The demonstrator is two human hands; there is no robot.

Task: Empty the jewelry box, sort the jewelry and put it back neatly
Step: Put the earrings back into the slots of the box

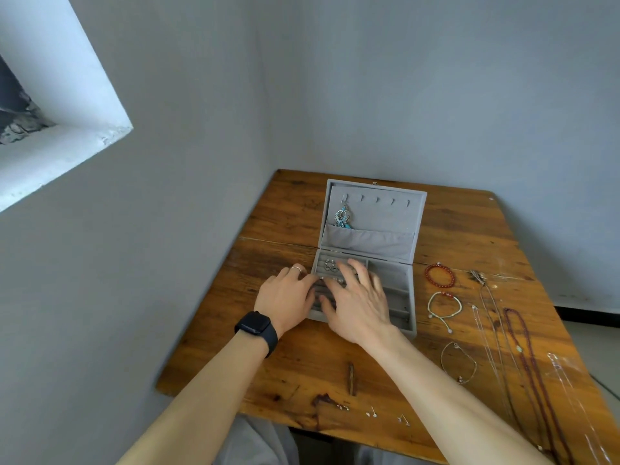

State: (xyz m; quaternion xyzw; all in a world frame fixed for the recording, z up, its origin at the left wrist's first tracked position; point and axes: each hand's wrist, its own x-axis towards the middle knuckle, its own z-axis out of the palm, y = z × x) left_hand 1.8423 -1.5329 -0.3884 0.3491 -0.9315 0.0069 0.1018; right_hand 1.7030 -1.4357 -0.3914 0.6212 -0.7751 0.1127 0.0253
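A grey velvet jewelry box (399,280) stands open on the wooden table (285,370), its lid upright. A blue-and-silver dangling earring (343,217) hangs from a hook in the lid. Several rings (330,265) sit in the box's ring rolls at the back left. My left hand (285,298), with a ring and a black watch, rests at the box's left edge. My right hand (359,300) lies over the ring rolls with fingers spread. What the fingertips touch is hidden.
To the right of the box lie a red bead bracelet (439,275), a white cord bracelet (444,307), a thin chain bracelet (459,362), and several long necklaces (526,357). Small stud earrings (372,412) lie near the front edge. Walls close in on the left and behind.
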